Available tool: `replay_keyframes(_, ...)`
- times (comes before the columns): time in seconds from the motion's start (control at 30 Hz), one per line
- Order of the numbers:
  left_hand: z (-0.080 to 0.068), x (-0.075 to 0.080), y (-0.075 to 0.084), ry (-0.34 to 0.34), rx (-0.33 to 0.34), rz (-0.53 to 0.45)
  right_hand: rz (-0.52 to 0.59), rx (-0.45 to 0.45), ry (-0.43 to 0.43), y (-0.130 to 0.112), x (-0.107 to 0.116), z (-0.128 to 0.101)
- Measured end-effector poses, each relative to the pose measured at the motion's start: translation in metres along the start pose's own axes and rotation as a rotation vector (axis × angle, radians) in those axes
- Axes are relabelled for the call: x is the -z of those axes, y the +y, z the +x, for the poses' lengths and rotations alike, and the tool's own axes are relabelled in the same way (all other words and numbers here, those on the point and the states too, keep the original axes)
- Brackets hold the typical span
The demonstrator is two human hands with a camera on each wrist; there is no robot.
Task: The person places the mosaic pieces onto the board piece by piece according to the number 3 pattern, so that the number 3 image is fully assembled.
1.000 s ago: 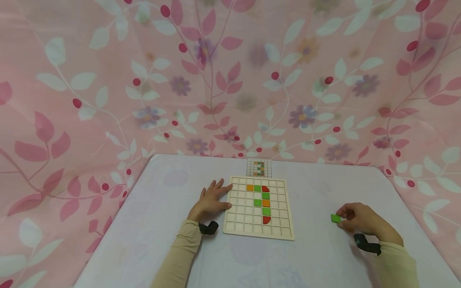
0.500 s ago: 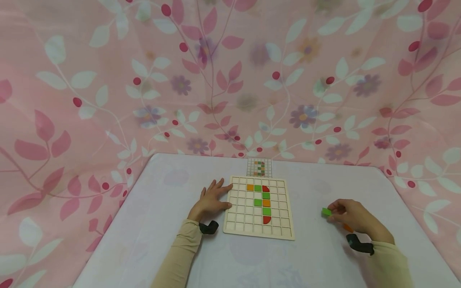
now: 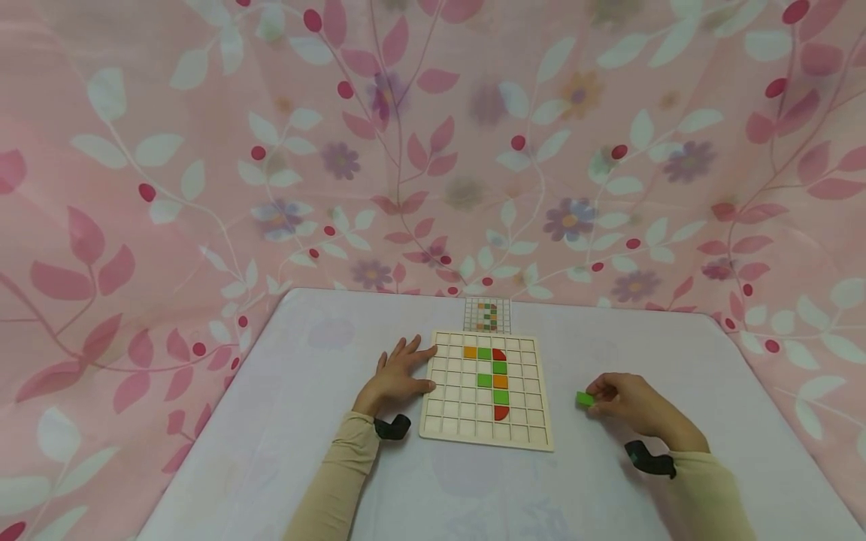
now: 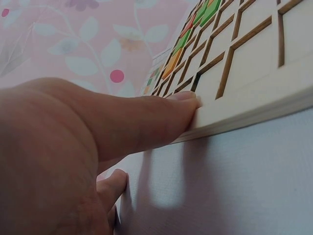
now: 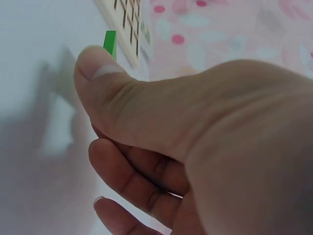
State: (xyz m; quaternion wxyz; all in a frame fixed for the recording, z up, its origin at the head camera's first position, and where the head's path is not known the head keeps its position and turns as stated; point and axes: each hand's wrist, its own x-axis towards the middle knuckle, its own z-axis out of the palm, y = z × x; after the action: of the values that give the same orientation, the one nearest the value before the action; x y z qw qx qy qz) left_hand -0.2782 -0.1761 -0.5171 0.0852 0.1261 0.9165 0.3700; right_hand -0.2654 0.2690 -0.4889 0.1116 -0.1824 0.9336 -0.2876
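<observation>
A pale wooden grid board lies on the white table, with orange, green and red tiles set in its cells. My left hand lies flat against the board's left edge, its thumb pressing the rim of the grid board. My right hand pinches a small green tile just right of the board, a little above the table. In the right wrist view the thumb covers most of the green tile.
A small pattern card lies behind the board at the table's far edge. A pink floral curtain hangs close behind and beside the table. Black wrist straps sit on both sleeves.
My right hand has carried the green tile leftward toward the board. An orange tile seen under it half a second ago is out of view. The left hand has not moved.
</observation>
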Motion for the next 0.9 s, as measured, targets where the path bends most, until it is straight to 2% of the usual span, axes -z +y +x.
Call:
replay_keyframes(0.23,0.001,0.002,0.001,0.008,0.003,0.016,-0.009,0.072,0.003,-0.022,-0.006,0.009)
replay_keyframes(0.47,0.001,-0.002,-0.002,-0.002,0.019,0.011,0.01,0.078,-0.006,-0.045,-0.02,0.015)
replay_keyframes(0.9,0.0,-0.002,-0.002,0.002,-0.004,0.022,-0.037,0.216,-0.031,-0.077,-0.044,0.033)
